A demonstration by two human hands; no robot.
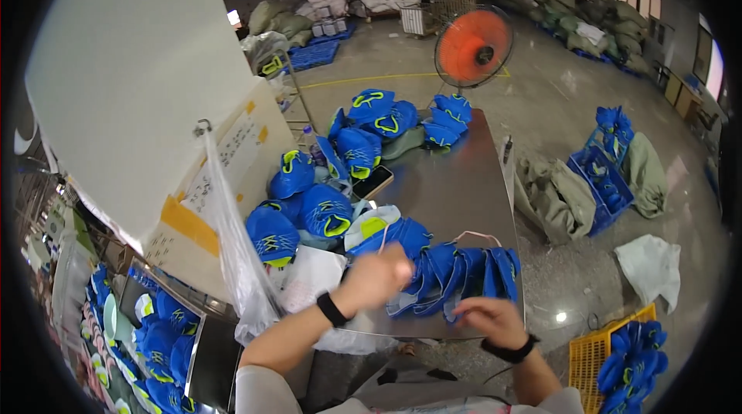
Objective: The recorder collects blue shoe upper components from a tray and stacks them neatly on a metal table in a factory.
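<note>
My left hand [379,276], closed and slightly blurred, is over the table's front part. A thin pale pink cord [384,238] rises from its fingers. Beneath and to the right stands a row of blue shoe uppers [456,271], packed side by side, with a loop of cord above it. My right hand [495,323] is at the near edge of that row, its bent fingers apart and close to the uppers. Whether its fingertips touch them cannot be made out. A pale lining with a lime patch [373,224] lies just beyond my left hand.
More blue uppers [325,209] are heaped on the metal table [456,182], beside a phone [373,182]. An orange fan [474,47] stands behind. A plastic bag [232,236] hangs at left. Blue [607,217] and yellow crates [583,352] with uppers stand on the floor at right.
</note>
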